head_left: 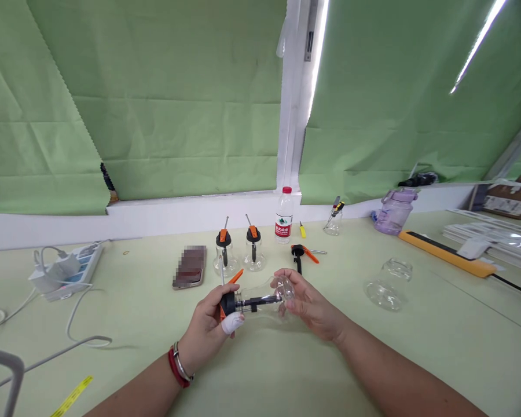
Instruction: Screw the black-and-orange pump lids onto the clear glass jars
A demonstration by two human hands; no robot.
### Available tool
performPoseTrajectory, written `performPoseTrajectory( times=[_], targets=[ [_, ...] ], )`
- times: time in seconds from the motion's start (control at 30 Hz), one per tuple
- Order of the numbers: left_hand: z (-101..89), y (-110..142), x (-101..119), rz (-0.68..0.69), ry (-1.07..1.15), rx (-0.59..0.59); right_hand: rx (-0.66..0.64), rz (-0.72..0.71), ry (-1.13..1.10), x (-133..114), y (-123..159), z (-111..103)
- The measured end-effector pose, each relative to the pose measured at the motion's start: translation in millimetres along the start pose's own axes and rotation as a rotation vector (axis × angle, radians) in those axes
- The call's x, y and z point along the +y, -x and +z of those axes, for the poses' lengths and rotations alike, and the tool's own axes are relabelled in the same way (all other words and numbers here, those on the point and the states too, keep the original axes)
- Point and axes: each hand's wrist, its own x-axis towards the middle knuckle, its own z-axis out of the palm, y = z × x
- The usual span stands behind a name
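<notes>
1. The fingers of the left hand (208, 327) are closed on the black pump cap (228, 303) of a clear bottle (272, 296); the thumb tip wears a white wrap, and the wrist carries a red band and a metal bangle.
2. The fingers of the right hand (308, 304) are curled around the base end of the same bottle, clamping it.
3. The bottle lies on its side between the two hands, just above the pale green table (286, 370); an orange lever (235, 277) and a thin metal spout project from the cap.
4. Behind the hands stand two more capped bottles (238, 255), upright and side by side, with a phone (190, 267) lying flat to their left.
5. A loose pump head (303, 255) lies just behind the right hand; a water bottle (283, 216) with a red cap stands farther back.
6. An uncapped clear bottle (388, 285) lies tilted to the right, well apart from the hands.
7. A power strip (69, 271) with white cables sits at the far left.
8. Green cloth (156, 116) covers the window behind the table.
</notes>
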Motion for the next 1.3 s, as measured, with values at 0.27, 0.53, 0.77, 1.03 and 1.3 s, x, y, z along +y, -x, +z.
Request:
performPoseTrajectory(
  times=[0.27, 0.53, 0.77, 1.03, 1.3],
  targets=[
    [-0.1, 0, 0, -0.021, 0.024, -0.002, 0.012, 0.113, -0.009, 2, -1, -2],
    [-2.0, -1, 2, 0.016, -0.034, -0.046, 0.089, 0.247, 0.025, 6, -2, -2],
    [-1.8, -2, 0, 0.006, -0.062, -0.055, 0.113, 0.352, 0.052, 12, -4, -5],
    [-0.4, -6, 2, -0.119, 0.095, 0.025, 0.059, 0.204, 0.003, -3, 1, -4],
    [-2.5, -5, 3, -0.099, 0.054, 0.062, 0.001, 0.194, 0.017, -1, 1, -6]
  ],
)
